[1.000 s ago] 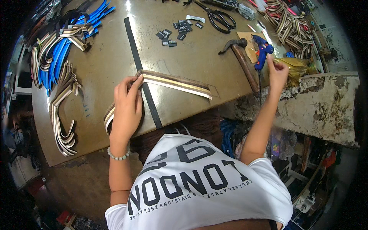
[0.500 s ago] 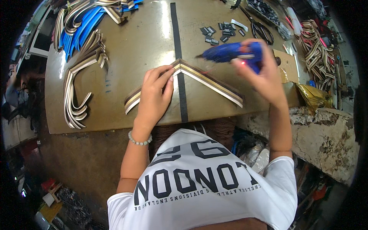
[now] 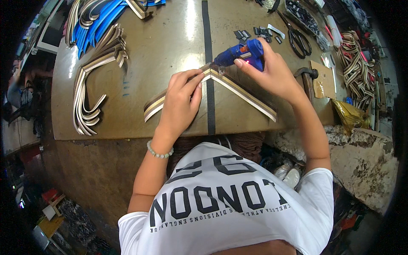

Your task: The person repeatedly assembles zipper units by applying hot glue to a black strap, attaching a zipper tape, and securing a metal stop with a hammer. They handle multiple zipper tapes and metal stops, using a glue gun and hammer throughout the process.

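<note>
The brown surface (image 3: 161, 42) carried a black strip (image 3: 206, 34) reaching its front edge; across the strip, near that edge, a striped strap (image 3: 244, 94) lay bent to a peak. Gluing there seemed in hand, the next move calling for steady aim. The left hand (image 3: 180, 100), loosely spread, pressed the strap; the right hand (image 3: 272, 70) gripped a blue glue gun (image 3: 233, 55).

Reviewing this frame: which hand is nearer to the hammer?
Right. The right hand, gripping the glue gun, is left of the hammer; the left hand, on the striped strap, is much farther left.
</note>
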### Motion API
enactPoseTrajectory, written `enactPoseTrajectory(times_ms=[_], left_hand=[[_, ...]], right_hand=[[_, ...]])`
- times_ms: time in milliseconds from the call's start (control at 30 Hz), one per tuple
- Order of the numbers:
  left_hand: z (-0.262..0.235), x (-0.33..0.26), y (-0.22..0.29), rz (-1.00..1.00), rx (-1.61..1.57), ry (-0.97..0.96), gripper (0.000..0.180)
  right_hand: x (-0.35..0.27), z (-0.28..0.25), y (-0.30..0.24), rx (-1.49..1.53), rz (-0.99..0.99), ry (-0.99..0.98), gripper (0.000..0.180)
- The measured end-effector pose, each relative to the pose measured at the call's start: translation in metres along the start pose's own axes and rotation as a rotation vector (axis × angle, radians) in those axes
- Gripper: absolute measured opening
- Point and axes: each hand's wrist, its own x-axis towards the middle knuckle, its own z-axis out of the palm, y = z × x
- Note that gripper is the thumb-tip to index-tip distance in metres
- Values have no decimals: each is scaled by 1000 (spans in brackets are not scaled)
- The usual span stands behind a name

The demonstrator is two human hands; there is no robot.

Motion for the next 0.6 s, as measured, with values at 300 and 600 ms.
enactPoseTrajectory(times_ms=[300,600], left_hand=[[1,-1,-1,24,30,3,25],[1,-1,5,-19,65,-34,25]], right_hand=[[-39,-5,-27,92,106,-183,50],[-121,-93,93,-230,451,1078,42]])
